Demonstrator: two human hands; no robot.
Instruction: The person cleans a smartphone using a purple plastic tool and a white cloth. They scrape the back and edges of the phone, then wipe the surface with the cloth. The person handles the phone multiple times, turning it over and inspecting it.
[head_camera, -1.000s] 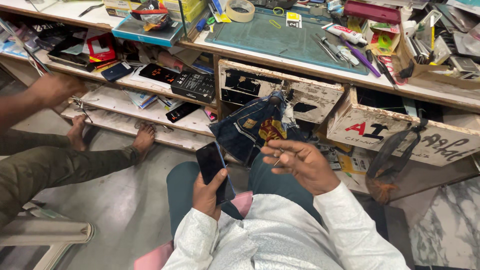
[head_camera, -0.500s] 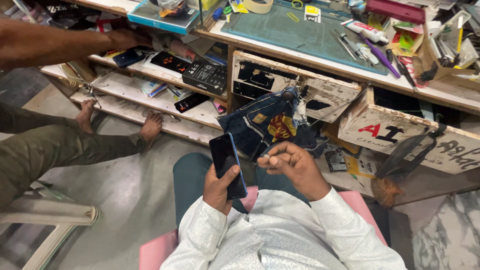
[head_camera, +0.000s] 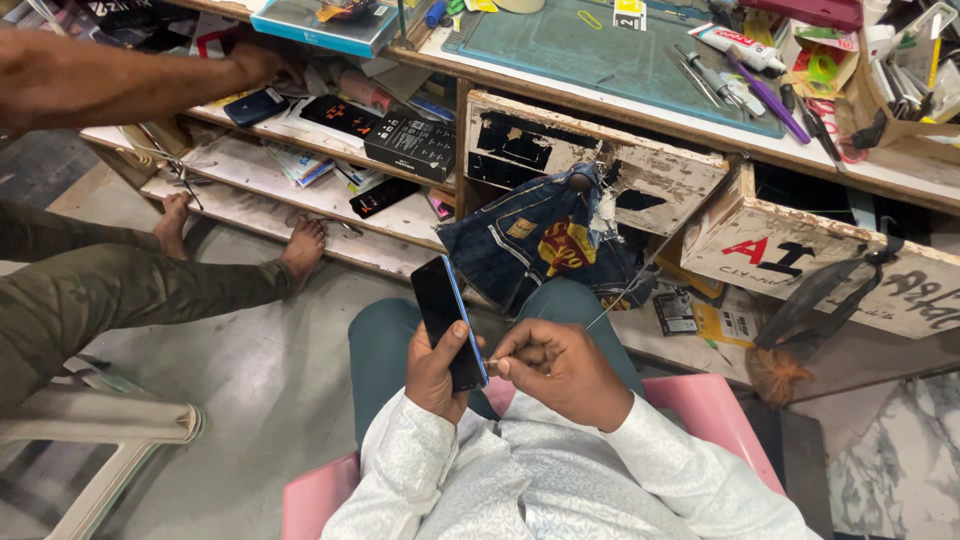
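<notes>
The bench (head_camera: 640, 110) spans the top, its drawers hanging open above the person's lap. Over the knees, the left hand (head_camera: 437, 372) wraps a dark phone (head_camera: 448, 318), tilted upright, thumb across its lower edge. The right hand (head_camera: 556, 366) curls closed, fingertips pinching a thin pin (head_camera: 492, 361) against the phone's side.

Dark phone screen (head_camera: 444, 318) in left hand (head_camera: 437, 372); black box (head_camera: 410, 146) on shelf.

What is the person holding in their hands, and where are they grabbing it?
The left hand grips a dark smartphone around its lower half. The right hand pinches a thin metal pin at the phone's side edge.
</notes>
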